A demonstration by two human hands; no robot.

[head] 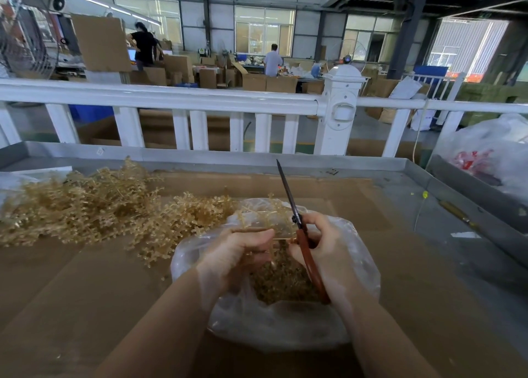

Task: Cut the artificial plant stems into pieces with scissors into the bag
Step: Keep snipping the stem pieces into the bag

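Pale gold stems (pixel 94 206) heaped on plain brown cardboard (pixel 71 292), beside a clear, cloudy bag (pixel 274 329) of tan cut bits. Reddish-brown handles and dark blades on the scissors (pixel 303 235). White railing (pixel 171 97) behind, grey tray rim (pixel 228 157), blue crates (pixel 91 112), red print inside another clear bag (pixel 485 149).

The left hand (pixel 237 252) covers the base of the stem (pixel 265 220) it holds. The scissors (pixel 303 235) handle loops vanish inside the right hand (pixel 323 249). The clear bag (pixel 274 326) blurs the cut pieces (pixel 283 283) inside. The frame's left edge crops the pile of stems (pixel 85 206).
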